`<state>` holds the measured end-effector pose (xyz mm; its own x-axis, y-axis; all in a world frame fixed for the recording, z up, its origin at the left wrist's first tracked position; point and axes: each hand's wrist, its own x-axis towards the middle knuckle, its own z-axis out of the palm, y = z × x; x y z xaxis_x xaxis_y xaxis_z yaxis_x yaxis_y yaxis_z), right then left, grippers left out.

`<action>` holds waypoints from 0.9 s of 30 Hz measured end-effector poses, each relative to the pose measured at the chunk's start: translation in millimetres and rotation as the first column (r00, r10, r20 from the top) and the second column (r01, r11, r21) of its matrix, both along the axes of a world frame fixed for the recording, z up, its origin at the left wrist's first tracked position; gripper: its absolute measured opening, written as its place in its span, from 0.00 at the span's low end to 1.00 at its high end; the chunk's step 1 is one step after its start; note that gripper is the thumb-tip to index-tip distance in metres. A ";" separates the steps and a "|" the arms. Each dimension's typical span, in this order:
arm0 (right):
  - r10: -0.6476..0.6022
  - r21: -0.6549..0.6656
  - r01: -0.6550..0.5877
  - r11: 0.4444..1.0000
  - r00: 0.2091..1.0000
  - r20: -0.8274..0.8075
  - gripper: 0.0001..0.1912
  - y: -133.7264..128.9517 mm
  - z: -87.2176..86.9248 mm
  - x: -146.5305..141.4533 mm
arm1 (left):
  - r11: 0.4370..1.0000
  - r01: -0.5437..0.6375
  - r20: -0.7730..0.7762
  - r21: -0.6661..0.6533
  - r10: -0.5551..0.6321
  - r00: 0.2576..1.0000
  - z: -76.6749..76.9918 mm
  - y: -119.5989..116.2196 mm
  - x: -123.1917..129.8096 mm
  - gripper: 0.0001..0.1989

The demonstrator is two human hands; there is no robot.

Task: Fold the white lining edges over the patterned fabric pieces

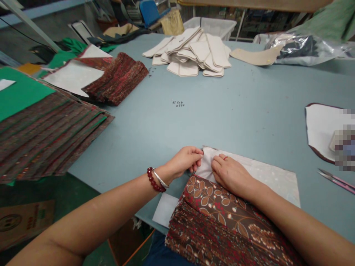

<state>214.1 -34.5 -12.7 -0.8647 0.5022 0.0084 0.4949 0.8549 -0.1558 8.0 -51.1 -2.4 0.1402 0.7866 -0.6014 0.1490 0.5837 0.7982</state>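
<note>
Head view: pale blue cutting table (210, 122) fills most of the frame. Far left, a fanned stack of maroon striped fabric panels (47, 129) with green backing; a second maroon bundle (118, 79) lies past it. Far side: pile of cream cut pieces (188, 51), clear plastic bag (302, 48) to its right. Right side: white panel with maroon edging (321, 129), partly pixelated; scissors (337, 181) just below it. Near edge: brown floral fabric stack (222, 218) hanging over toward the person, white lining sheet (257, 173) joined to it and lying flat beyond. Left hand (184, 160) narrow, fingers curled, pinching the lining's far edge. Right hand (230, 173) open, pressing flat on the lining just beside the left. Red bead bracelet (154, 180) and silver bangle (161, 178) on left wrist.
</note>
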 end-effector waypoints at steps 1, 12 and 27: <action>-0.002 -0.009 0.002 1.000 1.000 -0.004 0.05 0.0 0.9 0.0 | 0.998 0.065 -0.028 -0.010 -0.065 0.997 -0.7 0.4 -1.2 0.09; -0.302 -0.485 0.160 0.860 0.925 -0.230 0.05 11.7 8.5 20.6 | 0.977 -0.185 0.215 0.104 0.160 0.963 -15.7 9.0 15.4 0.10; -0.501 -0.458 0.557 0.693 0.828 0.250 0.24 63.0 37.9 126.0 | 0.919 -0.393 0.524 0.014 0.329 0.786 -19.5 1.1 15.5 0.10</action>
<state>340.2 28.5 25.1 -0.4362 0.7856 -0.4390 0.8776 0.2634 -0.4006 23.5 -50.0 -21.9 0.0875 0.8995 -0.4281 -0.4932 0.4125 0.7659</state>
